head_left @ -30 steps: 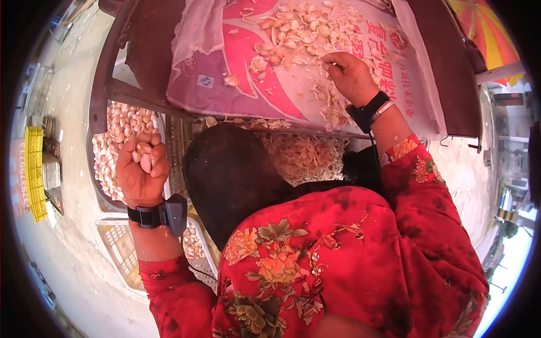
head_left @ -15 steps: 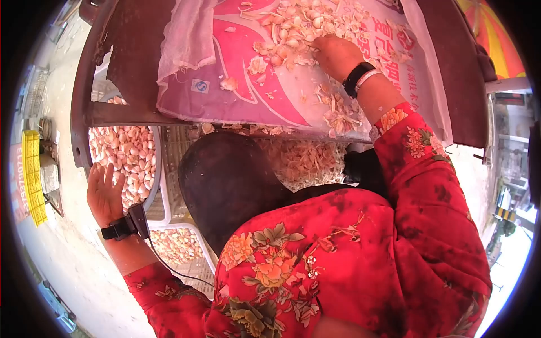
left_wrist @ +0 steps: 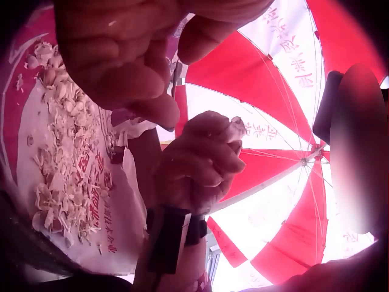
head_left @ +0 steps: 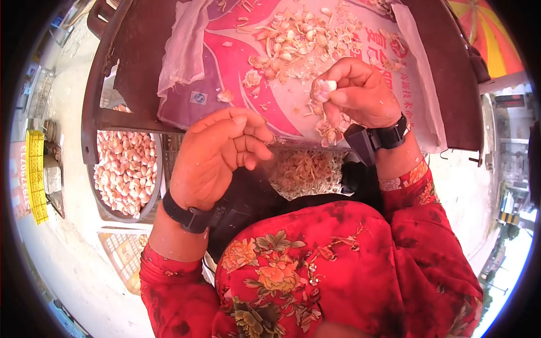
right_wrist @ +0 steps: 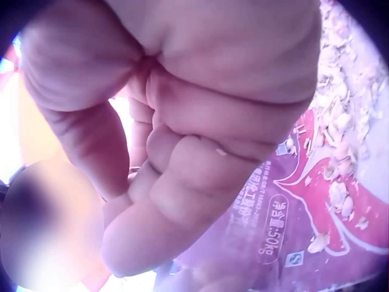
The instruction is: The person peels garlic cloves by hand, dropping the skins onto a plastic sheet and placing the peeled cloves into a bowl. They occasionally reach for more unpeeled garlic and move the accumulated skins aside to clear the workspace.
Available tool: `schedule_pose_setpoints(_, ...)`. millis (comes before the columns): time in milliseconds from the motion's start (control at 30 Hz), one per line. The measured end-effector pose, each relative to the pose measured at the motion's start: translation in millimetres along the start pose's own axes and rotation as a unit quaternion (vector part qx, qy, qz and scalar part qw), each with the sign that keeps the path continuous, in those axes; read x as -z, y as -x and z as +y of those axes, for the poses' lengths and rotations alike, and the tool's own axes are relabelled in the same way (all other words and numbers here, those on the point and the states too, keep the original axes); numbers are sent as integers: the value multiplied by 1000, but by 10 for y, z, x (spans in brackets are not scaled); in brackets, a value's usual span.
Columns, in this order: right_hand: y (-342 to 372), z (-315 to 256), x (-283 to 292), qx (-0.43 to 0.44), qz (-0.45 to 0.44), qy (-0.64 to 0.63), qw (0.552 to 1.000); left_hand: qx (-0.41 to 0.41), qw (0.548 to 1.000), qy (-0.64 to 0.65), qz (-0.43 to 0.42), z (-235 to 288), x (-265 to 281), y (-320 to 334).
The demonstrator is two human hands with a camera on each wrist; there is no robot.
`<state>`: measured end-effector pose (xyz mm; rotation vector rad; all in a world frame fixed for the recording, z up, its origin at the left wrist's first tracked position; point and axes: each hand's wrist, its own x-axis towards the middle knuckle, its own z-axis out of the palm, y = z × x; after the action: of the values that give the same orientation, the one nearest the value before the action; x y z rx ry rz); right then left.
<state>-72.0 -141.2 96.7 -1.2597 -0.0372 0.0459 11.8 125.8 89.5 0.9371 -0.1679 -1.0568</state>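
Between thumb and fingers, my right hand pinches a garlic clove, pale with pinkish skin, above the near part of the printed sack. The same clove shows at the fingertips in the left wrist view. My left hand hovers by the sack's near edge, its fingers loosely bent and nothing visible in them. It fills the top of the left wrist view. Just beyond the hands, a heap of garlic cloves and skins lies spread over the sack. In the right wrist view the palm hides the clove.
A round basin full of garlic cloves stands low on the left, with a plastic basket below it. Under the table's near edge lies a pile of skins. A red and white umbrella spans overhead.
My left hand held several cloves, then opened over the basin with none visible, and has now come right to the sack. The right hand went to the heap and came back nearer with a garlic clove.
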Motion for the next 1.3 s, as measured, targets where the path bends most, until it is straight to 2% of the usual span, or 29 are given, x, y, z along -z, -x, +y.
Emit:
schedule_pose_setpoints(33,113,-99,-198,44,-52,-10,998,11,1000,8,-25,-33,-114,-130)
schedule_pose_setpoints(100,307,-345,-609,83,-140,-112,980,37,997,13,-64,-138,-320,-338)
schedule_pose_setpoints(200,393,-422,-1061,244,-269,-173,915,87,991,0,-98,-405,-503,-576)
schedule_pose_setpoints(267,404,-387,-1261,336,-296,-201,871,119,987,-5,-105,-628,-513,-681)
schedule_pose_setpoints(300,403,-437,-1321,343,-317,-209,859,129,987,-3,-98,-736,-490,-705)
schedule_pose_setpoints(400,371,-487,-1298,323,-298,-196,877,173,982,-24,-68,-875,-342,-747)
schedule_pose_setpoints(600,308,-517,-1226,299,-279,-181,895,152,985,-20,-80,-888,-121,-883)
schedule_pose_setpoints(933,120,-605,-1055,278,-233,-137,922,164,984,-18,-71,-763,-183,-992)
schedule_pose_setpoints(1033,83,-669,-1007,231,-231,-140,935,170,983,-25,-65,-770,-195,-973)
schedule_pose_setpoints(1100,105,-724,-935,117,-267,-180,940,165,983,-29,-73,-761,-193,-1006)
schedule_pose_setpoints(1133,108,-735,-857,14,-319,-231,919,170,982,-27,-71,-774,-189,-984)
schedule_pose_setpoints(1200,98,-771,-785,-135,-336,-285,887,169,983,-38,-58,-736,-207,-989)
schedule_pose_setpoints(1233,90,-857,-796,-182,-304,-291,889,168,983,-40,-56,-743,-213,-991)
schedule_pose_setpoints(1300,135,-878,-764,-210,-278,-266,899,172,983,-46,-49,-761,-213,-990)
